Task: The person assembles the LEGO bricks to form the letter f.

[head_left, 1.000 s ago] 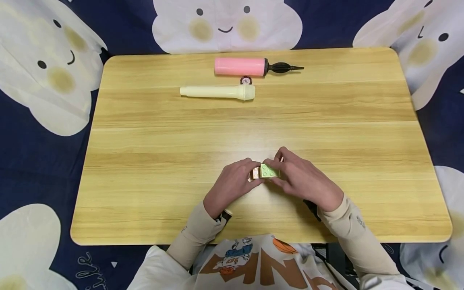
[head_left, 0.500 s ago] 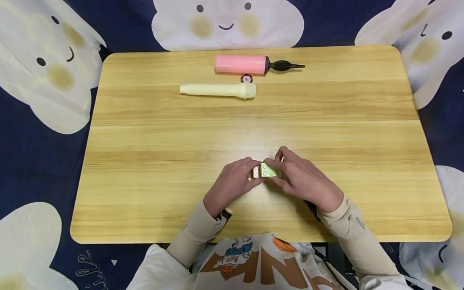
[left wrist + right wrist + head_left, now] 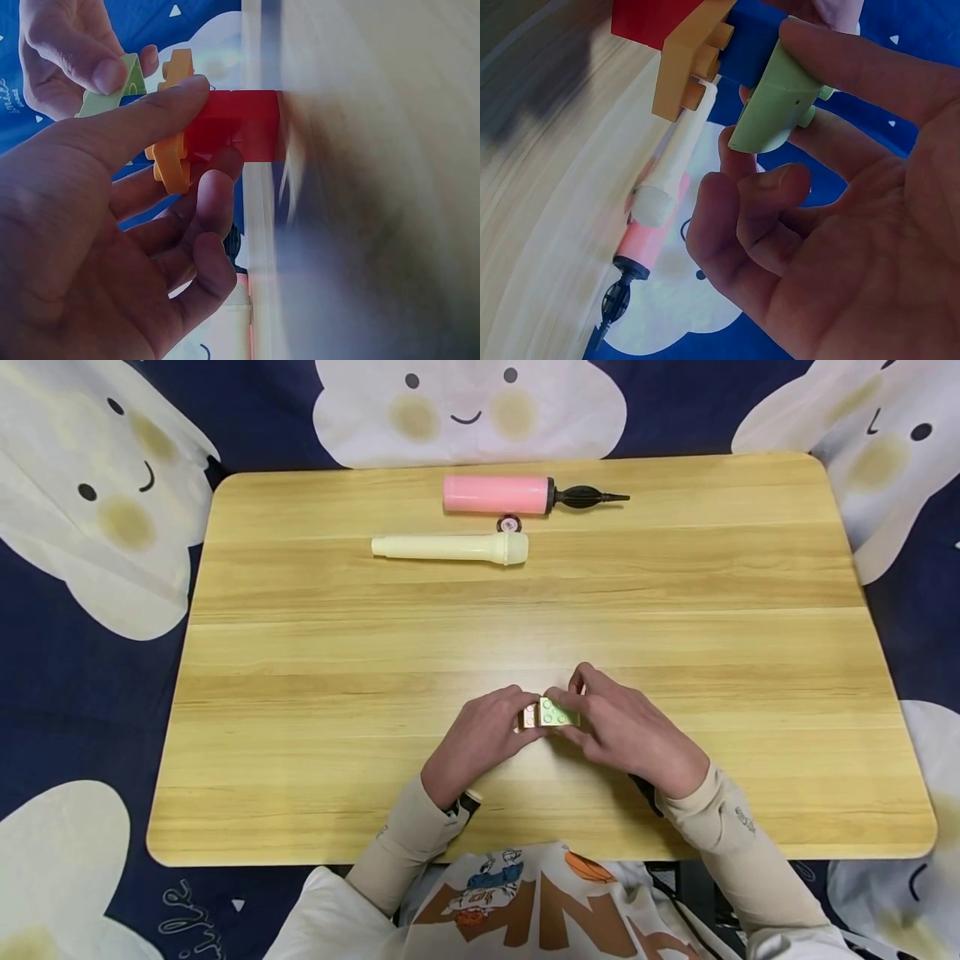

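The stack (image 3: 750,41) rose upright over the tabletop (image 3: 337,635), the left hand (image 3: 480,739) gripping the red block (image 3: 251,124) lowest, the right hand (image 3: 622,722) pinching the overhanging green block (image 3: 776,101) on top.

I wear a white shirt (image 3: 546,863) printed with thick brown letters (image 3: 551,922), a cartoon figure (image 3: 493,878) in blue and an orange ball shape (image 3: 589,867). Beige sleeves cover my forearms, left sleeve (image 3: 397,847) and right sleeve (image 3: 750,856) alike, a small dark motif (image 3: 745,819) on the right. Black wrist gear (image 3: 467,807) shows below my bare left grip (image 3: 483,735).
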The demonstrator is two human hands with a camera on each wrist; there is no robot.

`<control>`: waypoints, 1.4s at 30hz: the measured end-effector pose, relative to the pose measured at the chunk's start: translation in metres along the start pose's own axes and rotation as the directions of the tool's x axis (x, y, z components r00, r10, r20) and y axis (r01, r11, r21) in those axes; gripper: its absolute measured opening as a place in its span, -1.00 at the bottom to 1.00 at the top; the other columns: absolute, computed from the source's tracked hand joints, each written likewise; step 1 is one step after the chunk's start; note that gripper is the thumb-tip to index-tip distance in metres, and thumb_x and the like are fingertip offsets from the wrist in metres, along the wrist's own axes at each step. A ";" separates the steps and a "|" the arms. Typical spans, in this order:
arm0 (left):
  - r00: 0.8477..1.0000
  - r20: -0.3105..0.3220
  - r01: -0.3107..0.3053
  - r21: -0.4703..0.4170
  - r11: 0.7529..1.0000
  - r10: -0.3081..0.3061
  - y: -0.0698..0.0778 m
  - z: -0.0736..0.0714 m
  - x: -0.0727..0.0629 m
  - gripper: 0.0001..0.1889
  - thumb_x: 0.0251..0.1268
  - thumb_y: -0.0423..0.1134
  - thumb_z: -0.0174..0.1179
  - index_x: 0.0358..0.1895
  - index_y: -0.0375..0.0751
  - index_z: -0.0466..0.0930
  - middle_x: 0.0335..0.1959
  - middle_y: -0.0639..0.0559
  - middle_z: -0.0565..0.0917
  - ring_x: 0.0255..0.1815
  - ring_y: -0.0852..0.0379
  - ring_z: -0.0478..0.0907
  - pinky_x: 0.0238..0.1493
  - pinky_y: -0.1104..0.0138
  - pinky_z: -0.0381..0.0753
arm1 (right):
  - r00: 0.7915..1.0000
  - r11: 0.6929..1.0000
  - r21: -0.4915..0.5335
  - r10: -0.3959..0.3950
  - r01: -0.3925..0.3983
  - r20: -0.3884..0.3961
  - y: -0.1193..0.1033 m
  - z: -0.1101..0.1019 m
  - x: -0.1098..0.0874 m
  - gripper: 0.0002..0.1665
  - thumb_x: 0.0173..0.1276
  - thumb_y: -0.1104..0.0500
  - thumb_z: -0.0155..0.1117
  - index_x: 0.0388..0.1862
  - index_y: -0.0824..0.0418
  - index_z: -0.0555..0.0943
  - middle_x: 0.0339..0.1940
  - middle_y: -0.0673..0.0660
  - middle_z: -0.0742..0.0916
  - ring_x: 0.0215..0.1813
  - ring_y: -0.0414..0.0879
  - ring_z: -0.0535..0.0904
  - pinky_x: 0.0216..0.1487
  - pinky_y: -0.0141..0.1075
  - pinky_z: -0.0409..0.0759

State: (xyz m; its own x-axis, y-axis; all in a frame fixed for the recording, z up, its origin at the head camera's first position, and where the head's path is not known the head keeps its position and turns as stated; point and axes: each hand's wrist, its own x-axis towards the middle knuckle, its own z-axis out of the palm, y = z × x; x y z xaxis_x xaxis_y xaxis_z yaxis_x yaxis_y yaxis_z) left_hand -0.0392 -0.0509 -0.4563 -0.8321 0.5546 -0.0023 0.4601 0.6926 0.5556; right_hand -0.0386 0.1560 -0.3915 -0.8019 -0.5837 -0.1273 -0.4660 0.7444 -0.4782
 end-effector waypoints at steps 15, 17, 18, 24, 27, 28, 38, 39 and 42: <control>1.000 0.018 0.011 -0.014 1.000 -0.011 0.002 -0.001 0.003 -0.66 0.26 -0.03 0.39 -0.01 -0.14 0.72 -0.42 0.16 0.55 -0.49 0.28 0.37 -0.48 0.47 0.38 | 1.000 1.000 -0.023 -0.016 0.016 -0.011 0.000 0.001 0.001 -0.48 0.24 0.21 0.50 0.19 0.25 0.66 -0.21 0.10 0.49 -0.54 -0.22 0.32 -0.57 -0.38 0.35; 1.000 0.020 0.011 -0.019 1.000 -0.011 0.002 -0.001 0.003 -0.67 0.26 -0.04 0.39 -0.01 -0.13 0.72 -0.43 0.15 0.55 -0.50 0.28 0.36 -0.48 0.47 0.38 | 1.000 1.000 -0.024 -0.011 0.010 -0.004 0.000 0.000 0.000 -0.47 0.25 0.21 0.49 0.21 0.26 0.64 -0.21 0.10 0.48 -0.54 -0.22 0.32 -0.58 -0.38 0.35; 1.000 0.019 0.011 -0.023 1.000 -0.011 0.002 -0.002 0.003 -0.68 0.26 -0.04 0.39 -0.02 -0.12 0.72 -0.43 0.16 0.55 -0.50 0.28 0.36 -0.48 0.47 0.38 | 1.000 1.000 -0.025 -0.009 0.009 -0.002 0.000 -0.001 0.000 -0.47 0.25 0.21 0.49 0.22 0.26 0.64 -0.21 0.10 0.48 -0.54 -0.22 0.31 -0.58 -0.38 0.35; 1.000 0.012 0.008 -0.028 1.000 -0.007 0.001 -0.002 0.004 -0.71 0.27 -0.05 0.39 -0.05 -0.10 0.71 -0.45 0.18 0.52 -0.49 0.28 0.38 -0.48 0.47 0.39 | 0.999 0.998 -0.057 -0.021 0.019 -0.027 0.000 0.000 0.002 -0.49 0.21 0.23 0.51 0.16 0.25 0.68 -0.25 0.09 0.44 -0.52 -0.18 0.31 -0.57 -0.36 0.36; 1.000 0.029 0.005 -0.003 1.000 -0.004 0.001 -0.002 0.003 -0.69 0.28 -0.04 0.38 -0.02 -0.11 0.71 -0.44 0.17 0.51 -0.49 0.27 0.38 -0.48 0.46 0.39 | 0.997 0.995 -0.093 -0.051 0.046 -0.052 -0.002 0.002 0.001 -0.60 0.19 0.24 0.51 0.04 0.23 0.70 -0.29 0.09 0.43 -0.51 -0.16 0.32 -0.57 -0.34 0.37; 0.999 0.032 0.003 0.007 1.000 -0.003 0.001 -0.002 0.003 -0.68 0.28 -0.03 0.38 0.00 -0.12 0.71 -0.44 0.17 0.51 -0.49 0.27 0.38 -0.48 0.46 0.39 | 0.996 0.993 -0.106 -0.060 0.054 -0.062 -0.002 0.003 0.001 -0.63 0.18 0.25 0.51 -0.01 0.22 0.68 -0.30 0.10 0.43 -0.50 -0.15 0.32 -0.56 -0.34 0.37; 1.000 0.026 -0.020 0.076 0.997 0.018 0.002 -0.003 0.000 -0.59 0.25 -0.01 0.40 0.08 -0.13 0.67 -0.35 0.15 0.54 -0.45 0.25 0.39 -0.46 0.43 0.41 | 0.990 0.984 -0.148 -0.113 0.100 -0.083 -0.004 0.003 0.001 -0.64 0.15 0.31 0.51 -0.06 0.22 0.63 -0.31 0.13 0.47 -0.38 -0.06 0.36 -0.45 -0.29 0.42; 0.999 0.029 -0.019 0.082 0.996 0.016 0.002 -0.003 0.000 -0.58 0.23 -0.03 0.42 0.09 -0.13 0.66 -0.33 0.15 0.55 -0.45 0.24 0.39 -0.46 0.43 0.41 | 0.989 0.983 -0.151 -0.120 0.106 -0.085 -0.004 0.003 0.001 -0.64 0.15 0.32 0.50 -0.05 0.24 0.64 -0.31 0.14 0.48 -0.36 -0.05 0.37 -0.42 -0.28 0.42; 0.999 0.033 -0.022 0.103 0.994 0.019 0.001 -0.003 -0.001 -0.56 0.21 -0.08 0.45 0.13 -0.12 0.64 -0.30 0.15 0.56 -0.43 0.24 0.38 -0.44 0.42 0.41 | 0.985 0.980 -0.157 -0.141 0.125 -0.096 -0.005 0.005 0.001 -0.62 0.15 0.35 0.48 -0.03 0.27 0.64 -0.32 0.15 0.48 -0.31 0.00 0.38 -0.34 -0.24 0.43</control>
State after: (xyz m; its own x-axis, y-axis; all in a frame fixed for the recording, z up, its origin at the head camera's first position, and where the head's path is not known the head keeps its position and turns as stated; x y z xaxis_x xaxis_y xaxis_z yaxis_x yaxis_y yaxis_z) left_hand -0.0391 -0.0521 -0.4533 -0.8128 0.5823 -0.0190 0.5077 0.7239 0.4672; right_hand -0.0353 0.1501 -0.3932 -0.7605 -0.6489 0.0248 -0.6150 0.7075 -0.3481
